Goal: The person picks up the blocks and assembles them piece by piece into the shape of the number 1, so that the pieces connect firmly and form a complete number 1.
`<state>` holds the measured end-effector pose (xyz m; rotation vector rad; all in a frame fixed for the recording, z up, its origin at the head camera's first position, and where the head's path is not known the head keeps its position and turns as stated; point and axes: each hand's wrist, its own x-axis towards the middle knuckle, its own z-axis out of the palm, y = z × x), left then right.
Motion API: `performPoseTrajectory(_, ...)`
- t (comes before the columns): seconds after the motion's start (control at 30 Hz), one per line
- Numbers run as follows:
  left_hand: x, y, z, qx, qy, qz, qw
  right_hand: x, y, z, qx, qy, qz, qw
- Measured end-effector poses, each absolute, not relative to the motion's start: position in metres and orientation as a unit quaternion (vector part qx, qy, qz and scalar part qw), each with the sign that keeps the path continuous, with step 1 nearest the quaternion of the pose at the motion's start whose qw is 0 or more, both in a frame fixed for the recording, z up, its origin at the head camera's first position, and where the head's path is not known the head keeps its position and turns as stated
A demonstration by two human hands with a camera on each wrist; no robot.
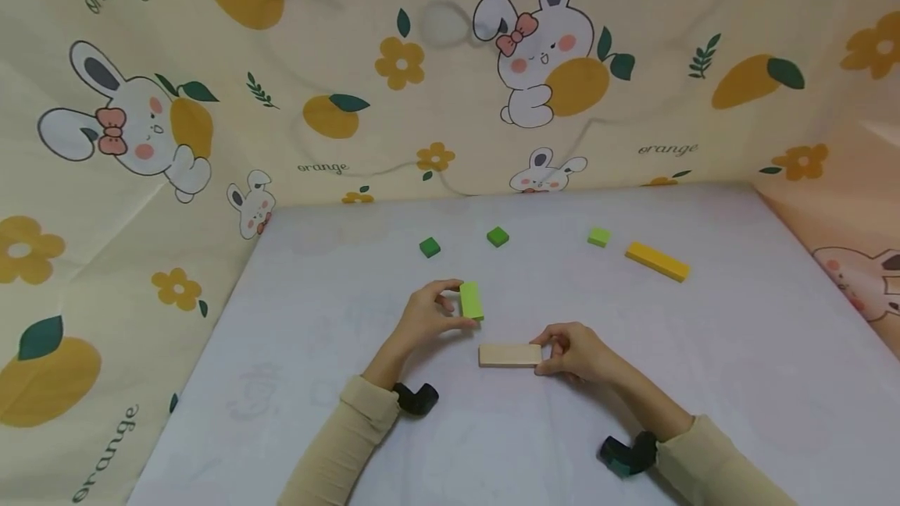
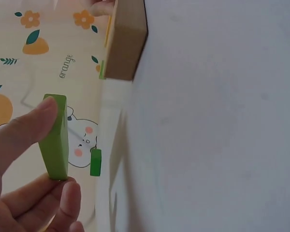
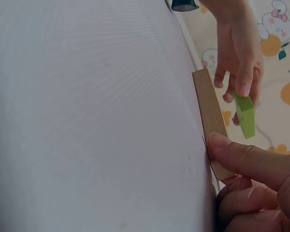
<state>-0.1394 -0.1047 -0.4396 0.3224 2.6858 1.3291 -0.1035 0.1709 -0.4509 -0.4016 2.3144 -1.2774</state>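
Observation:
A light green block [image 1: 471, 301] is pinched between the thumb and a finger of my left hand [image 1: 430, 309], raised off the white surface in the left wrist view [image 2: 58, 140]. To its front right lies a plain wooden block [image 1: 509, 355], long and flat, set crosswise. My right hand [image 1: 578, 351] grips that wooden block at its right end, with the thumb on the near side in the right wrist view [image 3: 220, 140]. The remaining fingers of the right hand curl underneath, partly hidden. The two blocks are apart.
Two small dark green blocks [image 1: 498, 236] sit farther back on the white table [image 1: 337, 256]. A small light green block [image 1: 599, 236] and a long yellow block [image 1: 657, 261] lie at the back right. A printed cloth [image 1: 422, 115] hangs behind the table.

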Motion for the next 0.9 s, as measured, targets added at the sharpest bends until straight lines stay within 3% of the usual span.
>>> performPoseTrajectory(0.9,-0.136,-0.066,-0.443,0.127,0.898,0.407,0.111,-0.106,0.170,-0.450,-0.142,0.849,-0.452,0.235)
